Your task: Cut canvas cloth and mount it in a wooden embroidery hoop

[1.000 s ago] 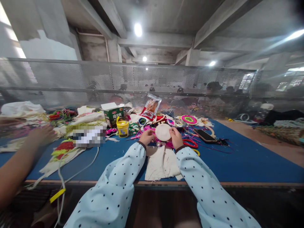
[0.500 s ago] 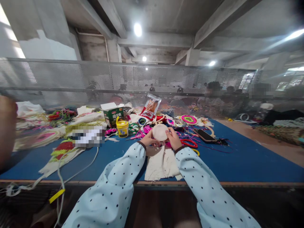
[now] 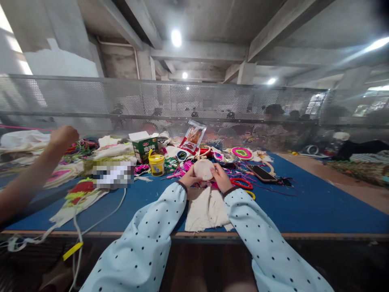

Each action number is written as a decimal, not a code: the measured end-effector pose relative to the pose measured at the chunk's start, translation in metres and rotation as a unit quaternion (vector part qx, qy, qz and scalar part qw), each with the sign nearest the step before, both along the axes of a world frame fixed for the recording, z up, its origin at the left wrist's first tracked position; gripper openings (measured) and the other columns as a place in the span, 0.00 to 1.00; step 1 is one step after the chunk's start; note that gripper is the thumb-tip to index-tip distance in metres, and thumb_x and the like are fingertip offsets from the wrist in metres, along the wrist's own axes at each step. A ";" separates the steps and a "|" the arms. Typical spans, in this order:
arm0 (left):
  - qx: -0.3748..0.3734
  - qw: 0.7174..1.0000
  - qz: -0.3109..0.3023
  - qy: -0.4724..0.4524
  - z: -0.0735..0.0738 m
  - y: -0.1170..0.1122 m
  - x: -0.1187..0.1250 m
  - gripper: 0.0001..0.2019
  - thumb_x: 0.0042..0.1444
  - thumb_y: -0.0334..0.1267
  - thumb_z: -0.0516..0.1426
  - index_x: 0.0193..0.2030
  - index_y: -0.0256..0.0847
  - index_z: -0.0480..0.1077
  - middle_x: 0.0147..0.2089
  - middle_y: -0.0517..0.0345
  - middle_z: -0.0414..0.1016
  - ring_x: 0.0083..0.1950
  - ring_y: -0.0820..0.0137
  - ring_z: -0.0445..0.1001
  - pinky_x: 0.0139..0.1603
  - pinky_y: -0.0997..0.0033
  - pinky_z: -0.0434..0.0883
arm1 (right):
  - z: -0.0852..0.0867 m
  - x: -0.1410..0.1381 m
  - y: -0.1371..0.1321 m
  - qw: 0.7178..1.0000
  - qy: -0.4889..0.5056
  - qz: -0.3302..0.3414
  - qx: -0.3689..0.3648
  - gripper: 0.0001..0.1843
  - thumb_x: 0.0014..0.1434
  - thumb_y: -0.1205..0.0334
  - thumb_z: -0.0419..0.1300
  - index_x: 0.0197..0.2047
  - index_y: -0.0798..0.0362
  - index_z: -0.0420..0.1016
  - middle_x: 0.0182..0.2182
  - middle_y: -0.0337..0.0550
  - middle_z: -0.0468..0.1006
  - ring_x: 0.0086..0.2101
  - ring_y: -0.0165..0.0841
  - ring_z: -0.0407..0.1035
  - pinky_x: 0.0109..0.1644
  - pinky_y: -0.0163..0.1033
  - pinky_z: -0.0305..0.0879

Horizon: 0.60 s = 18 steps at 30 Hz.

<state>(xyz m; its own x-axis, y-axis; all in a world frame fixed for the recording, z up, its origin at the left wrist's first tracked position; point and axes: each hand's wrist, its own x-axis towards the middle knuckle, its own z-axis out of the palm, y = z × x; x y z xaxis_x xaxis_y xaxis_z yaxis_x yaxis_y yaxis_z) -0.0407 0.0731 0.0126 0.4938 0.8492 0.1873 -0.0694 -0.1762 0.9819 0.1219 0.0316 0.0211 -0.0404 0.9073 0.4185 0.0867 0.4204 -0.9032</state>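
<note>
Between my hands is a small round embroidery hoop (image 3: 203, 169) with plain cream cloth stretched over it. My left hand (image 3: 190, 177) grips its left rim, the fingers partly hidden beneath. On the opposite rim, my right hand (image 3: 221, 177) is closed, thumb resting on the front. Loose cream cloth (image 3: 206, 211) with a frayed edge hangs below the hoop onto the blue table (image 3: 146, 207). Just right of my right hand lie red-handled scissors (image 3: 242, 183). Bright pink yarn (image 3: 185, 167) lies heaped behind my left hand.
A yellow tub (image 3: 157, 165), a green box (image 3: 143, 147) and a red snack packet (image 3: 193, 137) stand behind. A phone (image 3: 261, 173) lies to the right. White cords (image 3: 79, 227) run over the front-left edge. Another person's arm (image 3: 39, 170) reaches in from the left.
The other person's arm has swung further into view at the left, a pink strand now stretching behind it. My hands have tilted the hoop slightly and otherwise stayed in place.
</note>
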 end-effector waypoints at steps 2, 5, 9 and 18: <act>0.030 0.999 -0.005 -0.020 -0.003 0.000 0.000 0.52 0.29 0.28 0.68 0.63 0.45 0.48 0.46 0.52 0.70 0.32 0.73 0.71 0.28 0.76 0.70 | 0.000 0.000 0.000 1.000 -0.003 -0.016 0.003 0.16 0.56 0.46 0.51 0.40 0.49 0.62 0.32 0.38 0.71 0.29 0.32 0.68 0.29 0.38 0.70; 0.033 0.999 -0.007 -0.010 -0.007 0.002 0.001 0.48 0.34 0.32 0.67 0.63 0.45 0.49 0.47 0.50 0.70 0.31 0.75 0.71 0.28 0.77 0.70 | -0.001 0.001 0.001 0.999 -0.025 -0.045 0.013 0.16 0.56 0.46 0.51 0.39 0.49 0.63 0.31 0.39 0.71 0.30 0.33 0.68 0.30 0.38 0.70; 0.031 0.999 -0.001 -0.025 -0.012 0.006 0.002 0.42 0.39 0.31 0.65 0.62 0.44 0.52 0.47 0.50 0.70 0.35 0.71 0.72 0.26 0.78 0.69 | -0.003 0.005 0.004 0.997 -0.036 -0.069 0.007 0.16 0.56 0.46 0.50 0.39 0.49 0.64 0.29 0.38 0.71 0.30 0.32 0.67 0.29 0.36 0.68; 0.017 0.999 -0.016 -0.041 -0.011 0.001 0.004 0.41 0.39 0.30 0.65 0.61 0.41 0.54 0.45 0.51 0.72 0.41 0.67 0.72 0.35 0.72 0.71 | -0.006 0.008 0.007 0.995 -0.047 -0.082 0.011 0.17 0.56 0.46 0.50 0.40 0.50 0.65 0.29 0.38 0.71 0.29 0.32 0.67 0.30 0.37 0.68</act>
